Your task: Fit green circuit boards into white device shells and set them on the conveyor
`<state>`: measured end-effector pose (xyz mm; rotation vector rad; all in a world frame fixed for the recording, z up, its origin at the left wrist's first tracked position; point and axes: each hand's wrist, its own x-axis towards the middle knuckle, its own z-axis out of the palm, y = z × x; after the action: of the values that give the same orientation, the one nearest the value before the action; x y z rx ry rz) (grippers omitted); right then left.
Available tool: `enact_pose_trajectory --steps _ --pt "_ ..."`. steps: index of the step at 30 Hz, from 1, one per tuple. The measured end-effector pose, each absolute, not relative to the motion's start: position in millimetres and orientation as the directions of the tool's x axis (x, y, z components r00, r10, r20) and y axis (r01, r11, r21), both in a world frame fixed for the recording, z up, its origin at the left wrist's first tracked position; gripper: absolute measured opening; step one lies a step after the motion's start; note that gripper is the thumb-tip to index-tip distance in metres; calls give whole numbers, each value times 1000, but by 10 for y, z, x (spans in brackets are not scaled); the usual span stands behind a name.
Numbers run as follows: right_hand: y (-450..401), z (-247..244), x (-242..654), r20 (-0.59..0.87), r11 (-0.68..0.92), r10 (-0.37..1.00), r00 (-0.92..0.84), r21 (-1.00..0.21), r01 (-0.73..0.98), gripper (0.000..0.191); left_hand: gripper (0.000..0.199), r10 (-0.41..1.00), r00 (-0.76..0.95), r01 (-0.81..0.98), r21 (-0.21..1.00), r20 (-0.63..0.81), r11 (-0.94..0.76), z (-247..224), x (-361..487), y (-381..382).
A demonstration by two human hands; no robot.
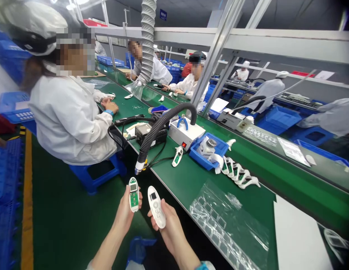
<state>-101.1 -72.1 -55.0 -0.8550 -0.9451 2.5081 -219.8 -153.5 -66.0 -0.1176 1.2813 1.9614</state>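
My left hand (pixel 126 206) is closed around a white housing half with a green circuit board (pixel 134 195) and a small grey screen in it, its inside facing me. In my right hand (pixel 171 221) is a white front cover (pixel 157 207) with a dark window and round buttons, held tilted. The two parts are apart, side by side in front of the bench edge. Just above them hangs the nozzle of a black flexible hose (pixel 152 138). On the bench nearby lies another white housing with a green board (pixel 177 156).
A blue tray (pixel 204 159) holds a bottle and white material. Beside it stand several white housings (pixel 239 172) in a row. Clear plastic film (pixel 230 225) and a white sheet (pixel 300 234) lie on the green bench. A co-worker in white (pixel 70 112) sits at the left.
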Motion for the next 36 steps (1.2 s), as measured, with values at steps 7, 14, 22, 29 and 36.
enact_pose_trajectory --steps 7,14,22,29,36 --pt "-837 -287 -432 -409 -822 463 -786 -530 -208 36 42 644 -552 -742 664 -530 -91 -415 -1738 -1690" --pt "-846 -178 -231 -376 -828 476 -795 -496 -261 39 32 680 -474 -813 574 -560 -95 -203 -1556 -1708" --pt "-805 -100 -93 -338 -850 472 -814 -420 -318 31 30 721 -426 -827 558 -546 -66 16 -1492 -1664" --pt "-776 -103 -43 -300 -828 479 -825 -467 -311 35 35 684 -456 -790 613 -570 -16 64 -1418 -1598" --pt "-795 -217 8 -228 -618 624 -748 -730 -292 50 37 734 -504 -558 820 -455 126 165 -1176 -1434"
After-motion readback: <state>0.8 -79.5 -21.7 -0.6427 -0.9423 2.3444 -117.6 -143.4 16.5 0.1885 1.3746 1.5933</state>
